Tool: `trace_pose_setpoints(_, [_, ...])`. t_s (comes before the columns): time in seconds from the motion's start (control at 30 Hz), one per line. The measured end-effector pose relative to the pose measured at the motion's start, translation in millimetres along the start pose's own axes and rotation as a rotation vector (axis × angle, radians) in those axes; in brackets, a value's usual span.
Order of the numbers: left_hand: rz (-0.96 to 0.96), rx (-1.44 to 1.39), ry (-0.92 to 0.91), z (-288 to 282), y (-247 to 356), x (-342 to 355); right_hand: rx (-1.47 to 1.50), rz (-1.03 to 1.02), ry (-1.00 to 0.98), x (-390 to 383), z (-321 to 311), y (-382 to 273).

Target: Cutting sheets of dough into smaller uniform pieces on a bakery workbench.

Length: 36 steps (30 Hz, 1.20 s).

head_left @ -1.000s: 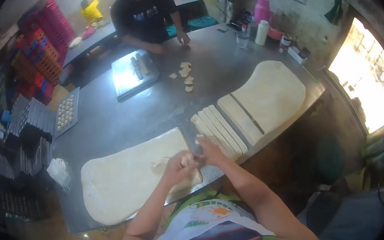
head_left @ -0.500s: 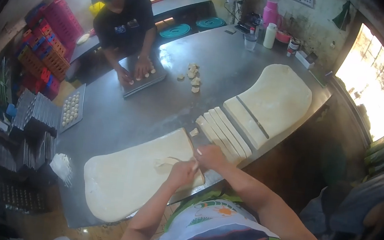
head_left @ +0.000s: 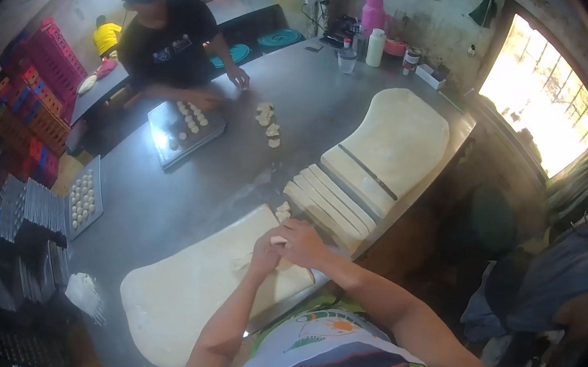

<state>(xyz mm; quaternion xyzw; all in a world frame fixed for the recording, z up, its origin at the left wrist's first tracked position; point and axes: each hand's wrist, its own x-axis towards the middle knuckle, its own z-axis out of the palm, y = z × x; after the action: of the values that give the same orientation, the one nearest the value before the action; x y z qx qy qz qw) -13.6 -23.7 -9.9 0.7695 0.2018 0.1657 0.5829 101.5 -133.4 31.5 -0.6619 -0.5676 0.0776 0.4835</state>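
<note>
My left hand [head_left: 268, 253] and my right hand [head_left: 298, 242] meet over the near dough sheet [head_left: 179, 301], fingers closed around a small pale piece of dough [head_left: 278, 242]. A loose dough strip [head_left: 243, 263] lies under them on the sheet. Small cut pieces [head_left: 284, 210] sit just beyond my hands, beside several long dough strips [head_left: 328, 205]. Farther right lie a cut slab [head_left: 356, 180], a long dark blade or bar [head_left: 368, 170] on it, and a thick dough sheet [head_left: 400, 141].
A co-worker [head_left: 164, 45] stands across the steel table [head_left: 197, 209], near a tray of dough balls [head_left: 168, 142] and scattered pieces [head_left: 266, 122]. At left are another tray [head_left: 83, 210], stacked metal sheets [head_left: 44, 209] and crates [head_left: 33, 117]. Bottles [head_left: 375, 48] stand at the back.
My hands have drawn closer together, slightly farther back, and small pieces have appeared beside the strips. The co-worker bent to the tray, then lifted one hand away; the view has shifted.
</note>
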Motion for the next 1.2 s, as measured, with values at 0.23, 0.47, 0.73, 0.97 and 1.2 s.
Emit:
trace_pose_setpoints(0.23, [0.341, 0.105, -0.117, 22.2, 51.0, -33.8, -0.489, 0.653, -0.571, -17.3, -17.5, 87.9])
trace_pose_setpoints(0.47, [0.194, 0.336, -0.037, 0.7, 2.0, -6.1, -0.103, 0.106, -0.206, -1.9, -24.6, 24.4])
trace_pose_setpoints(0.73, [-0.082, 0.381, 0.017, 33.0, 18.5, -9.1, -0.104, 0.114, -0.104, -4.3, -20.7, 32.3])
trace_pose_setpoints(0.97, [-0.052, 0.270, 0.021, 18.5, 35.8, -24.5, -0.493, 0.183, -0.079, -30.0, -18.2, 80.7])
trace_pose_setpoints(1.2, [0.423, 0.242, 0.022, 0.5, 12.4, 4.7, 0.094, -0.026, -0.219, -2.8, -17.9, 21.8])
